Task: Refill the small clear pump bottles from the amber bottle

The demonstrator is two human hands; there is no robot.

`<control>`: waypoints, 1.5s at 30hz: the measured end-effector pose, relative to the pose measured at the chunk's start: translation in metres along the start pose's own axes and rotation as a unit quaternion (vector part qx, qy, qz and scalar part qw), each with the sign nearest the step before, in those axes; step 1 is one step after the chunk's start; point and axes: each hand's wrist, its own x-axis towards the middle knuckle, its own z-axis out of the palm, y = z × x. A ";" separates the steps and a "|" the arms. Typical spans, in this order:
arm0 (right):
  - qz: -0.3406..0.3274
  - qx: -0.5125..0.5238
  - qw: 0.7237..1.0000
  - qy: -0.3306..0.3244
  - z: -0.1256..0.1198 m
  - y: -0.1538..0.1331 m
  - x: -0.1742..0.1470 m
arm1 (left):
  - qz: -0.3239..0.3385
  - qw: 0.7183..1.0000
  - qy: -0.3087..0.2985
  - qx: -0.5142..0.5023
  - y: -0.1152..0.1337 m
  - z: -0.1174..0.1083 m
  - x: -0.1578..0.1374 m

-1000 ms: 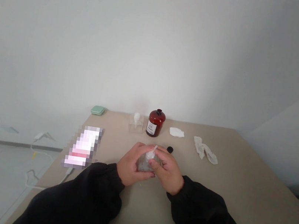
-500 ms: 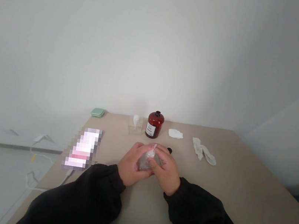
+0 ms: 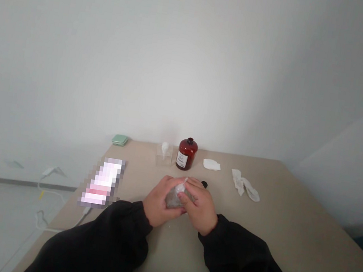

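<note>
My left hand (image 3: 160, 203) is closed around the side of a clear, boxy container (image 3: 173, 200). Its white rounded top (image 3: 180, 188) ends in a thin pale tip. My right hand (image 3: 201, 206) grips the same container from the other side, its thumb against the white top. The fingers hide much of the container, and its exact kind is unclear. Just beyond the right fingers lies a small black round piece (image 3: 204, 184), partly covered. Behind the hands stands a reddish-brown bottle (image 3: 191, 154) with a white label and an open neck.
A clear square container with a white top (image 3: 164, 154) stands left of the bottle. Crumpled white tissues (image 3: 211, 164) (image 3: 245, 186) lie to the right. A blurred-out phone (image 3: 103, 182) with a cable (image 3: 84, 214) and a green case (image 3: 120, 140) are on the left.
The view has shifted slightly, so things on the table sit a little lower. Both hands keep their hold on the container, with hardly any movement.
</note>
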 end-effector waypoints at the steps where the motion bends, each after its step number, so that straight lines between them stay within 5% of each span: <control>1: 0.001 -0.015 1.000 0.006 0.001 0.000 0.000 | -0.001 1.000 0.002 0.004 0.001 0.000 0.000; 23: -0.031 -0.023 0.999 0.026 0.004 -0.008 -0.012 | 0.021 1.000 -0.016 -0.006 0.005 -0.006 -0.006; 28: -0.036 -0.061 0.997 -0.015 0.010 -0.011 -0.016 | 0.007 0.999 -0.030 0.036 0.006 -0.036 -0.018; 32: -0.021 -0.087 0.995 -0.035 0.011 -0.014 -0.019 | -0.051 0.989 0.045 0.134 0.005 -0.078 -0.025; 34: -0.012 -0.091 0.995 -0.050 0.011 -0.014 -0.019 | -0.115 0.986 0.063 0.101 0.002 -0.099 -0.022; 38: -0.010 -0.086 0.993 -0.085 0.009 -0.014 -0.017 | -0.195 0.978 0.057 0.051 -0.012 -0.133 -0.002; 45: -0.008 -0.083 0.987 -0.137 0.010 -0.012 -0.017 | -0.224 0.953 0.031 0.203 -0.047 -0.151 0.049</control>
